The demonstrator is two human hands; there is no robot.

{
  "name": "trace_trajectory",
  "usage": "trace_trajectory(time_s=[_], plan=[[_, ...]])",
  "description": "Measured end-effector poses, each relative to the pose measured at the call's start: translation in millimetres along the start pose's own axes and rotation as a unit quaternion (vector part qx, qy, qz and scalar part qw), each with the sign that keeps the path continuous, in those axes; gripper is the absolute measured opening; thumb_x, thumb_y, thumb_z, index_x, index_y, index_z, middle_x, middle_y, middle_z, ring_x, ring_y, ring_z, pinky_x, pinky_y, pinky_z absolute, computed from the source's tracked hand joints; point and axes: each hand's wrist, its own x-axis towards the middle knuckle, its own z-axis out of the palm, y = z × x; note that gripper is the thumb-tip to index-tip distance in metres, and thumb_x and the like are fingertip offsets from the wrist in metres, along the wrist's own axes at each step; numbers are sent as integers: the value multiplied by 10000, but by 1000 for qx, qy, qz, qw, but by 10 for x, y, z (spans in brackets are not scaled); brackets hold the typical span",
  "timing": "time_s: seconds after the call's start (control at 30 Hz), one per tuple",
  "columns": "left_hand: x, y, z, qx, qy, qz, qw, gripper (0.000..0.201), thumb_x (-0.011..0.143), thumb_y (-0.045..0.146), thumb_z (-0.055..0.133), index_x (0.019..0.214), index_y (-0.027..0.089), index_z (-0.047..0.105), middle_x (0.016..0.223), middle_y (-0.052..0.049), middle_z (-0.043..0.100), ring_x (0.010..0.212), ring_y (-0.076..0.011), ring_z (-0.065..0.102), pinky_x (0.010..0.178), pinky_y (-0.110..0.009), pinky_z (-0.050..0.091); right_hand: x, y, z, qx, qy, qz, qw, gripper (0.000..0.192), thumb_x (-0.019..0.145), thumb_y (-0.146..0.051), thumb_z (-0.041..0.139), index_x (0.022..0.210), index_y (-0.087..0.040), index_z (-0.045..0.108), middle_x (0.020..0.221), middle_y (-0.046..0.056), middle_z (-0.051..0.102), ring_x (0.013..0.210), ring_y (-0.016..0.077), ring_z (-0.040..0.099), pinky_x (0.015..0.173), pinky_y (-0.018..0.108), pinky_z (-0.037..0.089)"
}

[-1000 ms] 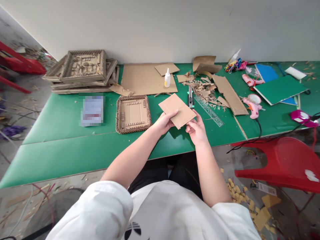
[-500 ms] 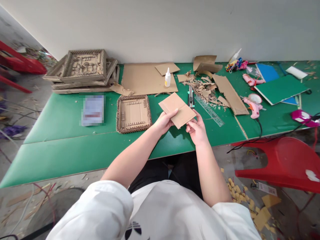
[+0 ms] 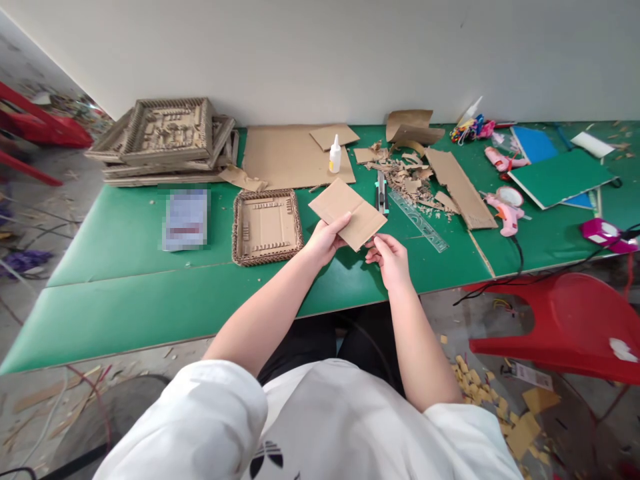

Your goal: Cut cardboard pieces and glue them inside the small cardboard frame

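Note:
A flat rectangular cardboard piece point(image 3: 349, 212) is raised above the green table, tilted, with a crease line across it. My left hand point(image 3: 327, 239) grips its lower left side, thumb on top and fingers underneath. At the lower right edge, my right hand point(image 3: 387, 257) pinches with thumb and forefinger, the other fingers curled in. To the left lies a shallow cardboard tray point(image 3: 267, 227) with a corrugated rim and small strips inside. A box cutter point(image 3: 381, 193) and a clear ruler point(image 3: 419, 221) rest just beyond my right hand.
A white glue bottle point(image 3: 335, 155) stands on a cardboard sheet point(image 3: 285, 157). Cardboard scraps point(image 3: 407, 179) lie behind the ruler. Stacked cardboard frames point(image 3: 167, 133) sit back left. Pink glue guns point(image 3: 509, 213) and a green board point(image 3: 560, 177) are at right, above a red stool point(image 3: 575, 327).
The cardboard piece has shifted slightly left and away from me with my left hand. My right hand has slid a little left and down along its edge.

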Motion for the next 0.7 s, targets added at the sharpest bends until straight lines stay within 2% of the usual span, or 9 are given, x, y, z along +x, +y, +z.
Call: trace_trajectory(time_s=[0.13, 0.3, 0.7], plan=[[-17, -7, 3, 34, -7, 10, 999, 323, 717, 269, 688, 1006, 150, 607, 1001, -74, 657, 787, -169, 636, 663, -312, 557, -4, 17, 10, -14, -3, -2, 1000, 250, 675, -414, 675, 696, -171, 620, 641, -12, 633, 468, 66, 552, 411, 182, 481], [-23, -17, -5, 64, -5, 16, 998, 349, 697, 303, 705, 998, 152, 614, 985, -76, 670, 806, -182, 642, 712, -332, 547, -1, 31, 7, -34, -8, -7, 999, 237, 702, -399, 639, 658, -168, 608, 623, -7, 631, 454, 66, 546, 404, 179, 480], [-34, -16, -1, 69, -22, 7, 997, 402, 677, 322, 717, 1022, 148, 607, 1041, -97, 659, 838, -199, 634, 673, -320, 546, -14, 27, -1, -67, 4, -12, 998, 208, 703, -362, 582, 614, -174, 579, 525, -25, 589, 399, 77, 522, 328, 181, 441]])
